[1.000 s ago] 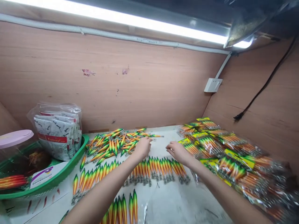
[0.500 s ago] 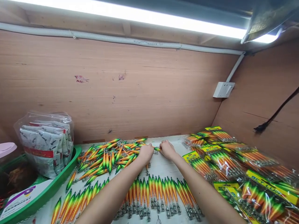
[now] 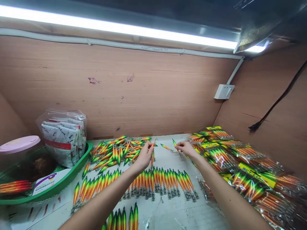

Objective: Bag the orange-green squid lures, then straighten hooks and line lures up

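Note:
My left hand is closed at the right end of a loose heap of green-and-orange squid jigs, with a squid jig pinched in its fingertips. To its right, my right hand pinches another squid jig, green tip up; its lower part is hidden by the fingers. A single squid jig lies on the white work surface between the hands. Nearer to me, a row of squid jigs lies side by side, tips away from me; my left forearm covers part of it.
Packed lures with yellow header cards are piled on the right. A green basket at the left holds a bag of sachets and a pink-lidded jar. More jigs lie at the front. A wooden wall stands behind.
My hands have moved apart, the right one shifting rightward. A squid jig now lies between them, and each hand holds one. The view has tilted, showing more of the front surface.

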The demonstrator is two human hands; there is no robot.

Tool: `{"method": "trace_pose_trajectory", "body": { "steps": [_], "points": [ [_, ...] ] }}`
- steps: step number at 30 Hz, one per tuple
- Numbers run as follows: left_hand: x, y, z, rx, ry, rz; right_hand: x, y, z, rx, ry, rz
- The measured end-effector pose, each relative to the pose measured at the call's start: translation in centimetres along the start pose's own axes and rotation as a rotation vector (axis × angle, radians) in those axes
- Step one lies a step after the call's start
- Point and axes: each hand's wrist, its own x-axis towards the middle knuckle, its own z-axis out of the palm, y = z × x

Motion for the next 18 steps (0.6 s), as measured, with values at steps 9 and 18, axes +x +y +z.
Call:
{"method": "trace_pose_trajectory", "body": {
  "steps": [9, 18],
  "points": [
    [-11.5, 3.9, -4.1, -0.343, -0.115, -0.092, -13.2, -5.5, -0.4, 0.494, -0.140, -0.226],
    [-19.2, 5.8, -4.8, -0.854, -0.151, -0.360, -22.8, -6.1, 2.1, 0.763, -0.461, -0.197]
  ]
}}
